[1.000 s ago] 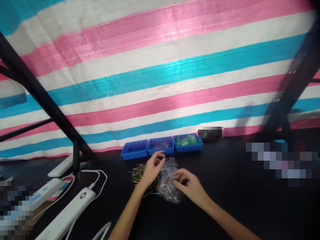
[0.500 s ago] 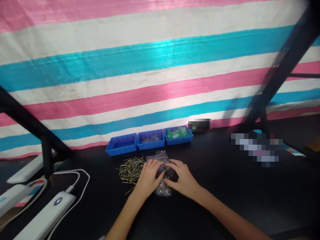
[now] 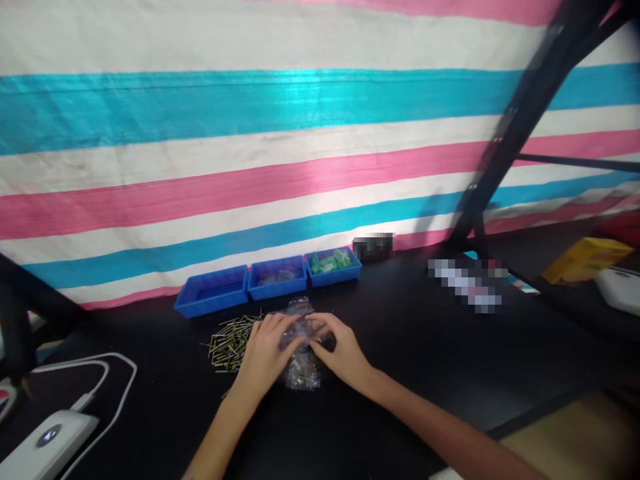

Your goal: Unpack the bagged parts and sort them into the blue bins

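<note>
Clear plastic bags [image 3: 303, 375] with small things inside lie in a loose pile on the black table. My left hand [image 3: 273, 343] curls round the pile's left side, thumb and fingers pressed on the plastic. From the right, my right hand [image 3: 343, 343] grips the same pile, with its thumb and fingertips bent onto the bags. The two thumbs nearly meet over the middle. Beside my left hand spreads a heap of thin yellow and silver sticks [image 3: 230, 343], partly hidden by that hand. What the bags hold is too blurred to name.
Behind the hands stand a blue tray with a bare bottom [image 3: 213, 293], a blue tray of clear pieces [image 3: 277, 288] and a blue tray of green packets [image 3: 334, 272]. A white device [image 3: 50, 440] with a cable is at left, a yellow box [image 3: 585, 259] at far right.
The view has swung to the right, so the trays and hands appear further left. My right hand's fingers have drawn in on the bags. The left hand remains on the pile.
</note>
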The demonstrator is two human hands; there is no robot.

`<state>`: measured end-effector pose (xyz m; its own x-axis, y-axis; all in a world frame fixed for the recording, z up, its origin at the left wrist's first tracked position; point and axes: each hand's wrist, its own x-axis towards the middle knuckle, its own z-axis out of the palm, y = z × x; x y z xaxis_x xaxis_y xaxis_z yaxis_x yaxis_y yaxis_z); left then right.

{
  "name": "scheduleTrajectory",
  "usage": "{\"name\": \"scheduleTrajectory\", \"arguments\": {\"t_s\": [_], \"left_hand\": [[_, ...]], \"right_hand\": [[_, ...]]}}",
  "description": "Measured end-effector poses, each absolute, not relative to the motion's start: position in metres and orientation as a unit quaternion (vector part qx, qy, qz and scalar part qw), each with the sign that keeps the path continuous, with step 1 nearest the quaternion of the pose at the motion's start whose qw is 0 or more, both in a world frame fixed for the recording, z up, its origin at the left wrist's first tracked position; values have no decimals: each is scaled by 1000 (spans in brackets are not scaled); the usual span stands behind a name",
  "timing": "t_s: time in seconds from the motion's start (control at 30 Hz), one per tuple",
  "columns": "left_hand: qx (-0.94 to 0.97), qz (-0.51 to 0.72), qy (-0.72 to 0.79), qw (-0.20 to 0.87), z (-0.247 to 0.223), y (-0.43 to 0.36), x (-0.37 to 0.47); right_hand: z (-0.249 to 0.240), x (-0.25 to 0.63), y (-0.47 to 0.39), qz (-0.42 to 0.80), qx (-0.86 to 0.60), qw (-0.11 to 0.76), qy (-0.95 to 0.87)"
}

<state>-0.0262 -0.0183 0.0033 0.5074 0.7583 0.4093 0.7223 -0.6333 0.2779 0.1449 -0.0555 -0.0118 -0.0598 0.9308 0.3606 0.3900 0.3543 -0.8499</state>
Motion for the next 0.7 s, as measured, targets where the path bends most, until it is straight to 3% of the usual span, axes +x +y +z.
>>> {"name": "scheduleTrajectory", "arguments": {"t_s": [0.33, 0.7], "left_hand": [[850, 344, 385, 104, 5, -31, -9], [815, 394, 401, 141, 5, -36, -7]], "right_hand": [[2, 149, -57, 284, -452, 546, -646], [3, 150, -57, 264, -434, 558, -656]]}}
